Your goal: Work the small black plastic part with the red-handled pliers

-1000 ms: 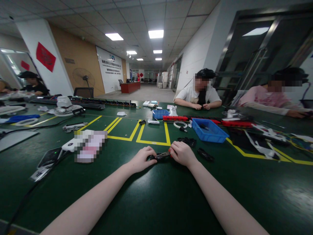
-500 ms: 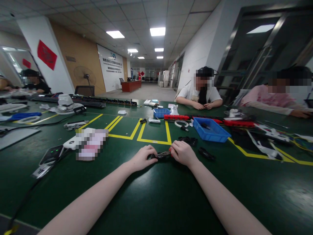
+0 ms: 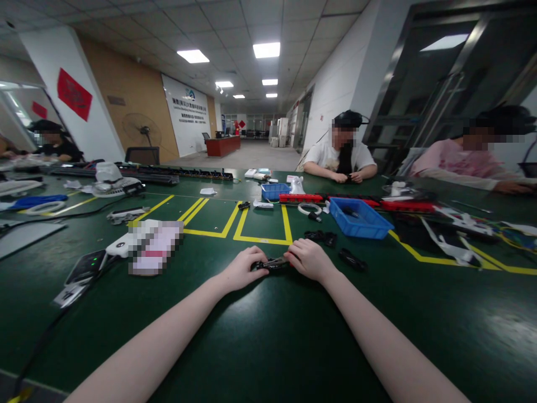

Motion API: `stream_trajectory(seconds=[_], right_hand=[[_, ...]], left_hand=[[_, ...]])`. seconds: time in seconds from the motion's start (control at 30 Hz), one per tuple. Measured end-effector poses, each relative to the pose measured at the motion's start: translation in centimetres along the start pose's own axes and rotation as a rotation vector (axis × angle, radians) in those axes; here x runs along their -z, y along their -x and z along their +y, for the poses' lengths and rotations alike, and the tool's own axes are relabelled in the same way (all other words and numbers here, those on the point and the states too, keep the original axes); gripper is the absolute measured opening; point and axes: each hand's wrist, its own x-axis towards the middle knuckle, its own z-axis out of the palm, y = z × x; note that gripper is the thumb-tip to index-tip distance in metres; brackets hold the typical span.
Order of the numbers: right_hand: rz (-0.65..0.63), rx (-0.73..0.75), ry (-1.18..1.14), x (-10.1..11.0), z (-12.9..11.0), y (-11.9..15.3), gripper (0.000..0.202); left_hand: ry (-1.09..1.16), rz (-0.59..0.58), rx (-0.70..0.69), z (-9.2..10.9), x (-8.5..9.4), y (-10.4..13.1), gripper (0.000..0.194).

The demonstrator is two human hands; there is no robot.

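Observation:
My left hand [image 3: 242, 270] is closed on a small coiled black cable [image 3: 262, 265] just above the green table. Opposite it, my right hand [image 3: 312, 261] is wrapped round a pair of pliers [image 3: 278, 262], whose metal jaws point left and meet the cable. The red handles are mostly hidden by my fingers. Whether the jaws bite on the cable is too small to tell. Beyond and to the right of my right hand lie more black cable bundles, one [image 3: 353, 259] close by and others [image 3: 321, 238] behind the knuckles.
A blue bin [image 3: 364, 228] with dark items stands to the right, a smaller blue bin [image 3: 274, 196] farther back. Red strips [image 3: 409, 206] lie behind it. At left are a blurred pink item [image 3: 153, 252] and a device with a green light [image 3: 86, 267]. Co-workers sit across the table.
The view has shifted slightly. My right hand has turned a little, so less of the red handles shows. Both hands keep their hold.

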Motion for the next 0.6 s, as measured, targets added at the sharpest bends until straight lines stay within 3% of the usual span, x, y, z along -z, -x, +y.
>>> stream_trajectory(seconds=[0.6], right_hand=[[0.019,-0.028,0.025,-0.07,0.26,0.02,0.032]], left_hand=[[-0.066,0.005,-0.033,0.44,0.07,-0.08,0.011]])
